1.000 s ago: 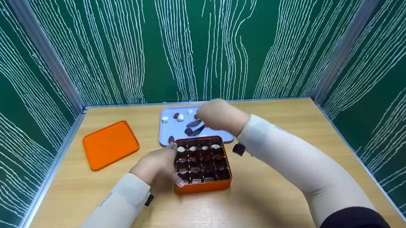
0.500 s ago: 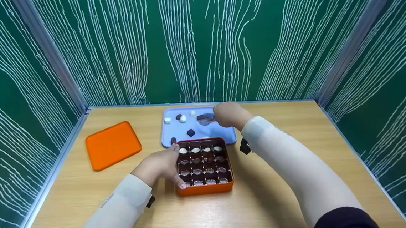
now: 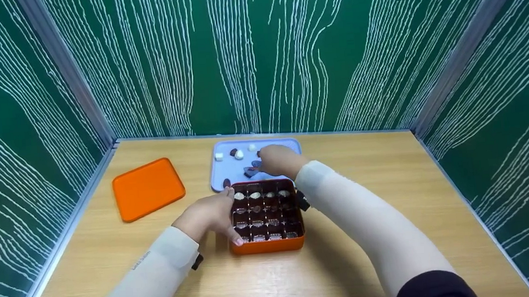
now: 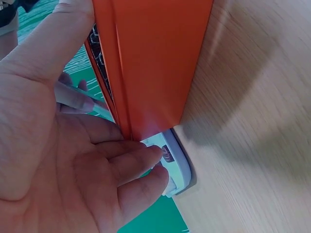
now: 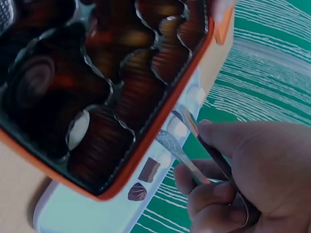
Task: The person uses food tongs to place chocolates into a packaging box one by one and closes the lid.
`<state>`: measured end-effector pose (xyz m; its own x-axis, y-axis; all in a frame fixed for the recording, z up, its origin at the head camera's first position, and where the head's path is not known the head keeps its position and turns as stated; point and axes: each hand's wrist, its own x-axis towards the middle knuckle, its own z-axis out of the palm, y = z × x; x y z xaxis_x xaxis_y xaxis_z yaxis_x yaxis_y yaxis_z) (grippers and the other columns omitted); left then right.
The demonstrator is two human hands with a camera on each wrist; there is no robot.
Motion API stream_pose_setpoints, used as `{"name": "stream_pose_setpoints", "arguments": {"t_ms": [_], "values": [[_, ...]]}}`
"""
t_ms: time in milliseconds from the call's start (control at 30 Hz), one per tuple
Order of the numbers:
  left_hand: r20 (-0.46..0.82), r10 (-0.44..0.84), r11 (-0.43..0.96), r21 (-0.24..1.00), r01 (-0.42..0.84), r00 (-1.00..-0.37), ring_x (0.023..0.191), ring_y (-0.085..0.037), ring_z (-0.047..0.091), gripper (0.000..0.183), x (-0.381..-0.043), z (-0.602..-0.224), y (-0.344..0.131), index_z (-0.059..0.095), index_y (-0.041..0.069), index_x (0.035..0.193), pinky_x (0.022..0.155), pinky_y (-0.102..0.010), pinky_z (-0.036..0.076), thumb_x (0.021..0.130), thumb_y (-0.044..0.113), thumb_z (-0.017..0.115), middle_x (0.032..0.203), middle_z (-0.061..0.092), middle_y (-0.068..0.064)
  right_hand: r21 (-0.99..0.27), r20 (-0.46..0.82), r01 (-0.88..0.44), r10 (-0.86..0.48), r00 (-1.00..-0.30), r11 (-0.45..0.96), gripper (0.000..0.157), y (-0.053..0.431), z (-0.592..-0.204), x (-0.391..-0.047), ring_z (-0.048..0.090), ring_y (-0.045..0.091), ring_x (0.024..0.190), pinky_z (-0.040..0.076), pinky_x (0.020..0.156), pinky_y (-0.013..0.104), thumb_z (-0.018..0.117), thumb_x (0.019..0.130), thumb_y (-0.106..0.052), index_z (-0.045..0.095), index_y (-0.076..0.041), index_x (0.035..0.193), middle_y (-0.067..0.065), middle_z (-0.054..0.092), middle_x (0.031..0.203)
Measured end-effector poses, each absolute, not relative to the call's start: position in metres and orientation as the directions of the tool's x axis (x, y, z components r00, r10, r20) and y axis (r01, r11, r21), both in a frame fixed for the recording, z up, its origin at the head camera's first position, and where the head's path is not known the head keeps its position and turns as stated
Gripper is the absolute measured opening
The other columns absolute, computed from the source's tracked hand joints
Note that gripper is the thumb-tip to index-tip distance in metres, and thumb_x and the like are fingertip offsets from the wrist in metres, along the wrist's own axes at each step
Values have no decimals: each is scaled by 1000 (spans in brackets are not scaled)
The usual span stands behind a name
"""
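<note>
My right hand [image 3: 280, 160] grips small tongs [image 5: 215, 156]. Their spread tips reach over the pale blue tray [image 3: 222, 171], overlapping a dark chocolate in the head view. White pieces [image 3: 239, 154] and dark chocolates [image 5: 149, 170] lie on this tray. My left hand [image 3: 209, 217] holds the left side of an orange box [image 3: 269, 246], thumb at the near corner and fingers at the far one. Inside the box, a dark brown insert is split into several compartments; white pieces [image 3: 255, 195] sit in one of its far rows.
An orange lid [image 3: 148, 189] lies on the wooden table [image 3: 347, 268] at the left. The box stands right in front of the tray, overlapping its near edge in the head view. Green walls with white streaks [image 3: 258, 60] enclose the table at the back and sides.
My right hand swung right with the tongs, then came back left and nearer, over the dark chocolate. The left hand stays at the box.
</note>
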<state>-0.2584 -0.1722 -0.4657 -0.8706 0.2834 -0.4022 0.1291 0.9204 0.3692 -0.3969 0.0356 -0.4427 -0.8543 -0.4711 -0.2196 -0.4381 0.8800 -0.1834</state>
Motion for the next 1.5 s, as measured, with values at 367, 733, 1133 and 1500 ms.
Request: {"name": "stream_pose_setpoints", "arguments": {"t_ms": [367,733,1133,1500], "values": [[-404,289,922,360,140,-868,173,-44,29,162,-259,-466,-172,11,1,181,143,-57,31,64,57,108,190,11,-22,-39,-163,-480,-480,-862,876,34,34,-450,-396,79,34,120,65,111,50,65,115,-25,77,-8,142,15,83,129],[-406,294,915,380,132,-865,174,-45,27,163,-261,-468,-173,10,2,181,144,-57,27,63,55,108,190,11,-22,1,-132,-522,-517,-845,853,37,40,-443,-393,80,32,117,68,102,48,67,114,-23,77,-12,148,14,84,133],[-389,316,905,398,151,-865,176,-43,22,160,-258,-469,-178,9,3,181,145,-56,24,67,56,107,191,10,-20,52,-71,-639,-635,-769,767,27,57,-388,-350,70,23,79,68,79,44,76,110,-37,82,-11,102,5,80,92],[-340,385,875,431,222,-858,174,-41,28,151,-254,-468,-185,16,-5,179,145,-53,25,73,55,106,188,19,-25,102,-134,-765,-753,-644,636,30,48,-381,-304,70,21,74,69,77,40,77,109,-39,86,-11,104,5,82,88]]}}
